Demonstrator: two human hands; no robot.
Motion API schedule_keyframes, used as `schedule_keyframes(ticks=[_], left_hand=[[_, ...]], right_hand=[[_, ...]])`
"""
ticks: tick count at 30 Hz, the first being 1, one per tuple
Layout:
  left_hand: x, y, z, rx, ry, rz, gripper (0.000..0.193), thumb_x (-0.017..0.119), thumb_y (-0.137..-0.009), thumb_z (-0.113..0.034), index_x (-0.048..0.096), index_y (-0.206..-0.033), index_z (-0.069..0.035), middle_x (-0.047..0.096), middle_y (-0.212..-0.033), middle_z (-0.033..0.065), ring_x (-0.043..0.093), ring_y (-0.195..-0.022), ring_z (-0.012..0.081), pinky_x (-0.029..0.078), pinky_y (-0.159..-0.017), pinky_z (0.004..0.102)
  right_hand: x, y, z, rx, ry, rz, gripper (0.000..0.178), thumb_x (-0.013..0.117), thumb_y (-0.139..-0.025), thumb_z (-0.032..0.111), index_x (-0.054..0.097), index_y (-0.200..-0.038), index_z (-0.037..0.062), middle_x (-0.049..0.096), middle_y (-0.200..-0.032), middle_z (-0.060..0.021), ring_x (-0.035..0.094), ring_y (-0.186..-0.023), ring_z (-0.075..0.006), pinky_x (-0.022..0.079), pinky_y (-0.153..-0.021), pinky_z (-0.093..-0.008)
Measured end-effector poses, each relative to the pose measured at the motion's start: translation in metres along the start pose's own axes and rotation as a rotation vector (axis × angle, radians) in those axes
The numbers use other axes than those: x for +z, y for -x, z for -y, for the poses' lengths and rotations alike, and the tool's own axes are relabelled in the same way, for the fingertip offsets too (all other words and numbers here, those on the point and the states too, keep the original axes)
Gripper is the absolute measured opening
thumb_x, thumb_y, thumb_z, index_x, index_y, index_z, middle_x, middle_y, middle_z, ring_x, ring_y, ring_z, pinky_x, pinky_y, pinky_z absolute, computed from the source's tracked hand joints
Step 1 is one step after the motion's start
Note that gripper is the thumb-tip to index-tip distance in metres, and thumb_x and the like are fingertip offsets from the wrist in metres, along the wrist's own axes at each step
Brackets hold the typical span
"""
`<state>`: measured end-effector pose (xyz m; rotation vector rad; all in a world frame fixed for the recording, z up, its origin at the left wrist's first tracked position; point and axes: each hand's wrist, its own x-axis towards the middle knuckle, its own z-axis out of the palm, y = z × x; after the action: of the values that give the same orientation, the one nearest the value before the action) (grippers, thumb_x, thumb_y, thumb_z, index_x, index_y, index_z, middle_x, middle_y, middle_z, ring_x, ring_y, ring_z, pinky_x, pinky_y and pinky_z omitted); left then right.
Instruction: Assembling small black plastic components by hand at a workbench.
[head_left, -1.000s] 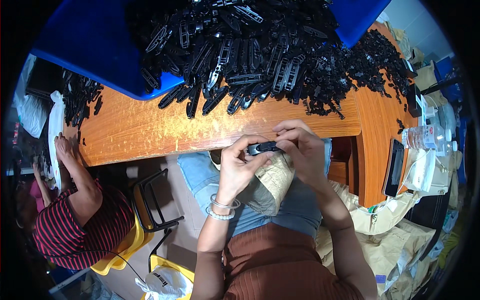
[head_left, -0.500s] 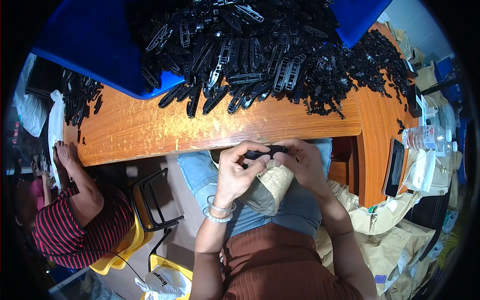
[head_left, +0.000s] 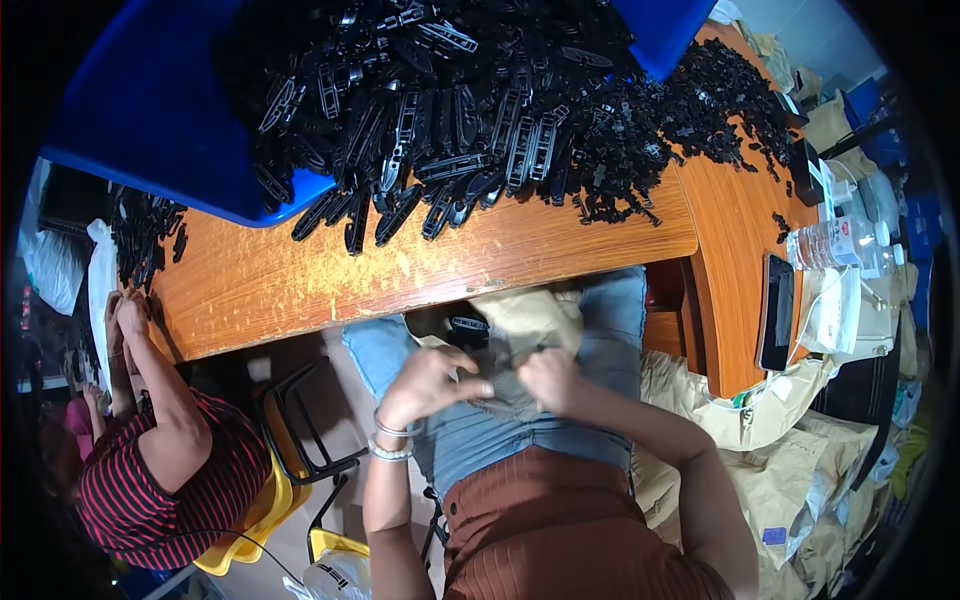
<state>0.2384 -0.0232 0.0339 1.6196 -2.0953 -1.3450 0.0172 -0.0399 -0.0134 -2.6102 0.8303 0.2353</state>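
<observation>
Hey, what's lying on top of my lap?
Crumpled tan and grey material, with a dark object toward its left. Your left hand and right hand block the view of whatever lies directly beneath them.

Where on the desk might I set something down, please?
The widest bare strip of the wooden desk runs between the heap of black parts and its near edge; a narrower patch lies left of the phone. It is crowded at the heap and blue bin, and around the bottle.

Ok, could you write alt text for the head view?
A person's left hand and blurred right hand are over blue jeans, by a wooden table heaped with slim black plastic parts. A co-worker sits at left.
</observation>
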Motion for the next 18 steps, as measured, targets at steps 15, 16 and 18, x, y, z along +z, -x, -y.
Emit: schedule_keyframes(ticks=[15, 16, 18], left_hand=[[0.091, 0.015, -0.060, 0.664, -0.293, -0.318, 0.018, 0.062, -0.071, -0.016, 0.055, -0.086, -0.008, 0.054, -0.062, 0.0088, 0.060, -0.056, 0.0236, 0.047, -0.050, 0.0369], [0.090, 0.016, -0.059, 0.563, -0.258, -0.175, 0.016, 0.061, -0.074, -0.018, 0.057, -0.087, -0.008, 0.056, -0.063, 0.0101, 0.061, -0.058, 0.0253, 0.047, -0.051, 0.0384], [0.080, 0.008, -0.051, 0.341, -0.219, 0.025, 0.018, 0.058, -0.081, -0.022, 0.062, -0.090, -0.007, 0.059, -0.065, 0.0130, 0.061, -0.061, 0.0294, 0.047, -0.054, 0.0410]], right_hand=[[0.018, 0.050, -0.135, 0.663, -0.104, -0.365, 0.042, 0.054, -0.077, 0.001, 0.047, -0.118, 0.0098, 0.064, -0.087, -0.0220, 0.063, -0.084, -0.0369, 0.050, -0.071, -0.0486], [0.006, 0.046, -0.126, 0.722, -0.148, -0.307, 0.041, 0.052, -0.078, 0.002, 0.047, -0.118, 0.0092, 0.063, -0.089, -0.0217, 0.062, -0.085, -0.0384, 0.050, -0.072, -0.0475], [0.015, 0.041, -0.119, 0.658, -0.104, -0.259, 0.042, 0.052, -0.079, 0.004, 0.046, -0.120, 0.0099, 0.063, -0.089, -0.0211, 0.062, -0.085, -0.0388, 0.050, -0.072, -0.0462]])
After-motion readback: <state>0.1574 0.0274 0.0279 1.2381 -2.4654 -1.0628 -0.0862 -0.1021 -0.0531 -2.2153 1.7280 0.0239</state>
